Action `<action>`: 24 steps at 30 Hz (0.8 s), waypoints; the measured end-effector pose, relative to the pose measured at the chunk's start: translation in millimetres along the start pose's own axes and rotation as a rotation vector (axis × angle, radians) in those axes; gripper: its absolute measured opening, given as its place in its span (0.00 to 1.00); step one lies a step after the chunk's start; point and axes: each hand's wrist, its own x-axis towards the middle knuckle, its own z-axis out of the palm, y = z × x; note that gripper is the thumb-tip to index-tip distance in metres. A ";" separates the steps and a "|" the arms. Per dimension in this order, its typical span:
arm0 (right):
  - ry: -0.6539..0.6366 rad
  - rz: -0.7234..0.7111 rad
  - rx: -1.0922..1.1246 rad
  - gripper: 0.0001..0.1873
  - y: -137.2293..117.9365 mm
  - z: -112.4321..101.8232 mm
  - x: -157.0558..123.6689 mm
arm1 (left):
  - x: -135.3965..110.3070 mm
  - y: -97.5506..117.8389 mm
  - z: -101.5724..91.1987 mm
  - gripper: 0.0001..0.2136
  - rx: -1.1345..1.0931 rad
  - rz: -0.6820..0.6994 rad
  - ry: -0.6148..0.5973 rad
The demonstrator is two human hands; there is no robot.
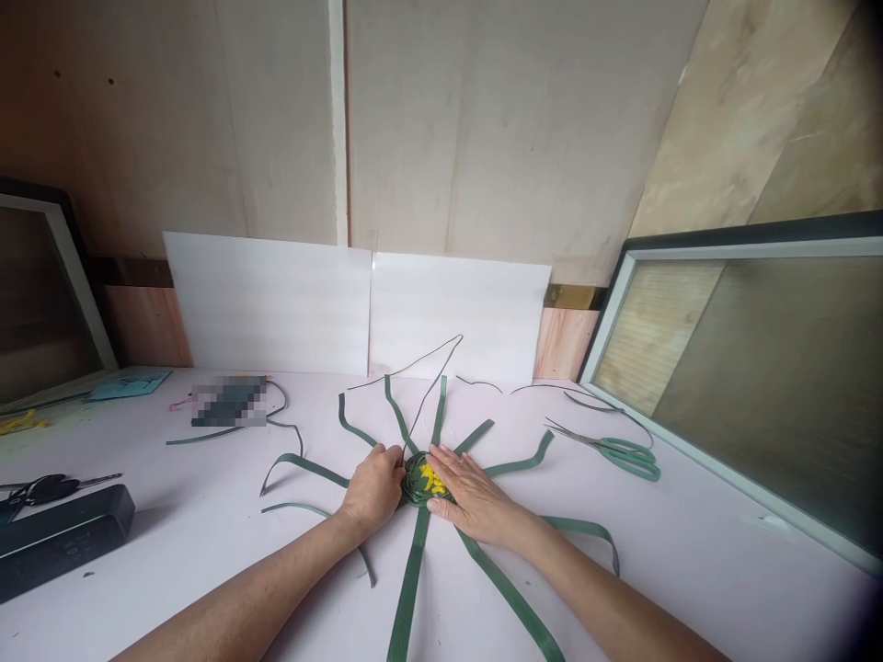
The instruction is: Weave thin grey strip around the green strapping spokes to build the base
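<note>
Head view: on the worktop (690,570), my left hand (374,487) pinches a thin strand (433,393) at 10 o'clock of the woven hub (416,485). My right hand (469,496), grip released, presses it flat. Lifting that palm could spring the weave loose.

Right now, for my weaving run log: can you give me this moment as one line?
left hand: pinches thin strand | right hand: flat on woven centre | green strips: fanned over table | scissors: lying apart, right

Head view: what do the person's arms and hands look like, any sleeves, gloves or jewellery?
The left hand and right hand are ungloved, with no watch, bracelet or ring showing. The left forearm and right forearm are bare, no sleeves in view.
</note>
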 end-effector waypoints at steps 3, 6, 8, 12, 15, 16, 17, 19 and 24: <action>0.041 -0.008 0.004 0.37 -1.9 0.1 -0.5 | -0.5 0.0 -1.1 0.07 -0.008 0.001 -0.002; 0.077 -0.001 0.021 0.37 -2.3 -3.3 -5.3 | -1.5 -0.3 0.4 0.07 -0.007 0.013 0.008; 0.115 0.023 0.002 0.35 0.2 -7.4 -9.9 | -1.6 -1.2 1.9 0.08 -0.008 0.022 0.021; 0.266 0.077 -0.157 0.30 11.0 -18.5 -16.8 | 0.6 -5.4 0.2 0.08 0.024 0.046 0.101; 0.383 0.106 -0.280 0.25 20.1 -28.2 -18.8 | 3.4 -10.2 -5.7 0.09 0.087 0.059 0.163; 0.428 0.112 -0.305 0.24 23.1 -31.6 -19.5 | 4.4 -11.9 -7.7 0.10 0.107 0.061 0.175; 0.485 0.114 -0.321 0.23 26.4 -35.2 -20.5 | 5.4 -13.4 -9.4 0.10 0.125 0.061 0.183; 0.626 0.115 -0.329 0.21 34.3 -42.1 -23.8 | 7.3 -15.8 -11.3 0.10 0.156 0.057 0.189; 0.728 0.214 -0.251 0.22 66.2 -52.6 -32.7 | 9.7 -16.7 -7.1 0.09 0.169 0.015 0.076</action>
